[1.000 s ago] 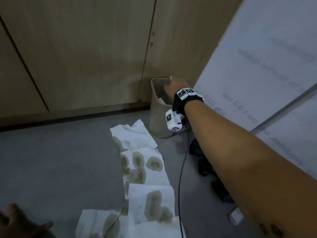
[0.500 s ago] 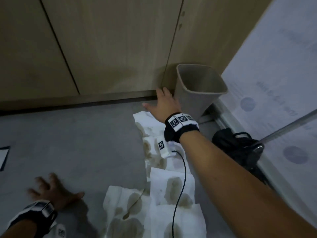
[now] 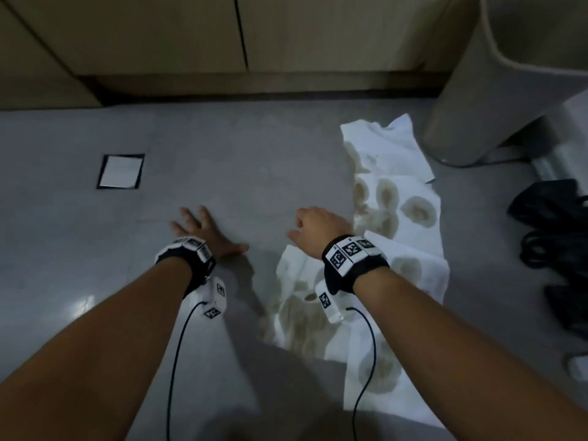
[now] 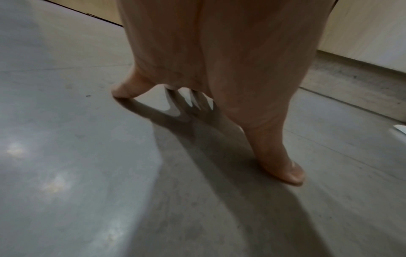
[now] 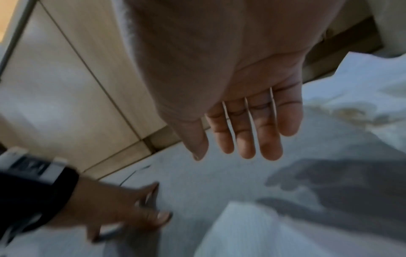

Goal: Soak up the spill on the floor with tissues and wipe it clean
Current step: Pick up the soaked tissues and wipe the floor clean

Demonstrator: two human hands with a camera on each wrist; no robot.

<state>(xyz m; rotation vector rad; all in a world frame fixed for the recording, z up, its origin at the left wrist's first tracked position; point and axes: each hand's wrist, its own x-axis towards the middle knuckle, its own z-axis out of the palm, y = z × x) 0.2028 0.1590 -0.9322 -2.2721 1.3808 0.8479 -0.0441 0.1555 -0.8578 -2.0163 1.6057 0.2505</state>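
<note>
Grey bin and black bag flank stained tissues.

White tissues lie flat on the grey floor, right of centre. Brown stains blotch them.

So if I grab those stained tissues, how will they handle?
The stained tissues will probably hang limp and tear easily, since brown wet patches cover them. Overlapping sheets may cling and lift together. Dry white corners look like the safest grip.
</note>
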